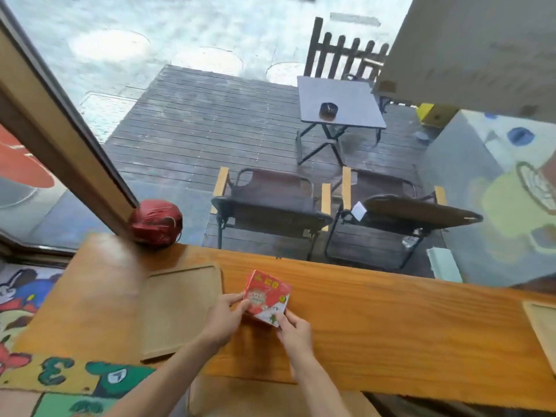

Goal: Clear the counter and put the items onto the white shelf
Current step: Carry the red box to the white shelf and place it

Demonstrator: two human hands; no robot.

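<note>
Gripping the red box (266,297) with both your left hand (224,319) and right hand (294,328) over the counter (391,326), you've shelved nothing visibly; the white shelf is out of view.

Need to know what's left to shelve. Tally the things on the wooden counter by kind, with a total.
Flat tan rectangular trays: 2
Red and white printed cardboard box, held by left hand and right hand: 1
Round red ball-shaped ornament: 1
Total: 4

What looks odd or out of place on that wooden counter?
The red ball at the counter's far left corner looks scuffed, with pale scratches across it. Otherwise nothing stands out: both hands, left and right, hold the red box, beside a tray lying flat.
</note>
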